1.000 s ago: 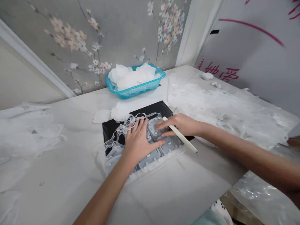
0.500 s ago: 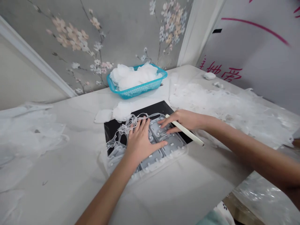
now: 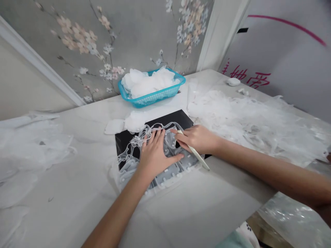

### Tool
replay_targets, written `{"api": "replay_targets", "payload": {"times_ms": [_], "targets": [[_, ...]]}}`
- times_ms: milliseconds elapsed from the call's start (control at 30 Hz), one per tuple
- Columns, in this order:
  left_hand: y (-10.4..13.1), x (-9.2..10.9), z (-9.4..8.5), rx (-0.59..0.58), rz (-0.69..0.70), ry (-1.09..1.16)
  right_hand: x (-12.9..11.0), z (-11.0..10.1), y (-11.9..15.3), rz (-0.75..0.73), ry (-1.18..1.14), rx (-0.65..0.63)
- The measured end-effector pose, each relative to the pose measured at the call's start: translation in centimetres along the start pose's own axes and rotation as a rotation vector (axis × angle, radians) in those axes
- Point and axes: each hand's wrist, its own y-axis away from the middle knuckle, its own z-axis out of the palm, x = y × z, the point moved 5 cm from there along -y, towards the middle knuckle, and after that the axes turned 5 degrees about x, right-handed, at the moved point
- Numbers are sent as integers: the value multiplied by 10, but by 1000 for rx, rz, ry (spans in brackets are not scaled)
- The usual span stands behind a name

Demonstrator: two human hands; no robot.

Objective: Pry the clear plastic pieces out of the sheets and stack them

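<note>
My left hand (image 3: pixel 155 153) lies spread on a translucent moulded sheet (image 3: pixel 168 174), which rests over a black board (image 3: pixel 181 119). Its thumb points right across the sheet. At the sheet's upper right, my right hand (image 3: pixel 198 139) is closed around a slim white stick-like tool (image 3: pixel 198 157), whose far end points down toward the table's front. A gap showing black is beside the right fingertips. Thin clear strips (image 3: pixel 144 134) curl loosely around my left fingertips. What the right fingertips pinch besides the tool is too small to tell.
A blue basket (image 3: pixel 155 97) heaped with white pieces stands behind the board. Flat white pieces (image 3: pixel 115 126) lie just in front of it. Piles of clear plastic scraps cover the right side (image 3: pixel 248 120) and left side (image 3: pixel 33 148) of the table (image 3: pixel 85 193).
My right hand has closed its fingers and turned, and the white tool has swung lower and left. A black gap now shows in the sheet near it. My left hand stays put.
</note>
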Motion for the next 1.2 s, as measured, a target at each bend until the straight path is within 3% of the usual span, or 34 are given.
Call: {"api": "replay_targets", "payload": {"times_ms": [133, 233, 467, 700, 867, 1067, 1200], "targets": [[0, -1, 1, 8, 8, 4, -1, -6, -8, -111, -110, -74], [0, -2, 0, 18, 5, 6, -4, -4, -10, -175, -32, -158], [-2, -2, -5, 22, -46, 15, 6, 10, -6, 94, 38, 47], [-2, -4, -1, 36, -36, 3, 9, 11, -9, 209, -66, 23], [-1, -2, 0, 26, -16, -42, 4, 1, -13, -52, -121, -65], [0, -1, -1, 19, 2, -67, -16, 1, -14, -349, 87, 69], [0, -2, -1, 2, -16, -51, -11, 3, -9, -369, 135, 149]]}}
